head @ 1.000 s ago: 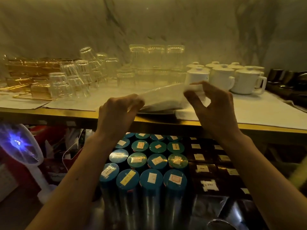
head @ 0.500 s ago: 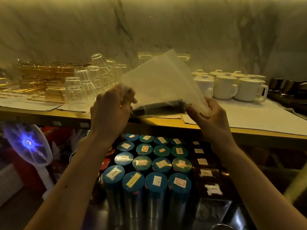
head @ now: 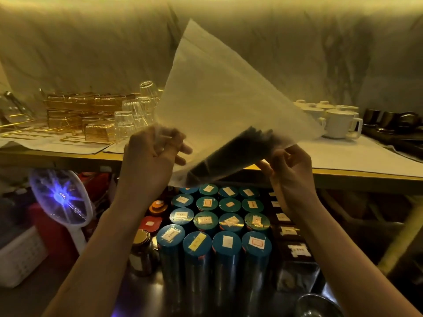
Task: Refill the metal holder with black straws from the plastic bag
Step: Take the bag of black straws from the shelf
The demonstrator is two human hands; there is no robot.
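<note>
- Holding a large translucent plastic bag (head: 229,99) in the air above the front edge of the yellow-trimmed counter (head: 357,161), the person is, by my reading, at the opening step: no straw is out yet.
- The bundle of thin black straws (head: 231,154) lies slanted in the bag's lower part, between the two hands and above the round teal-lidded tins (head: 229,225).
- The left hand (head: 148,161) pinches the bag's lower left edge between thumb and curled fingers.
- The right hand (head: 293,170) pinches the lower right edge, just beside the straws' upper ends, fingers curled.
- Which item is the metal holder I cannot tell.
- Next, likely: find the bag's mouth, part the film, and draw out a bunch without spilling loose straws.
</note>
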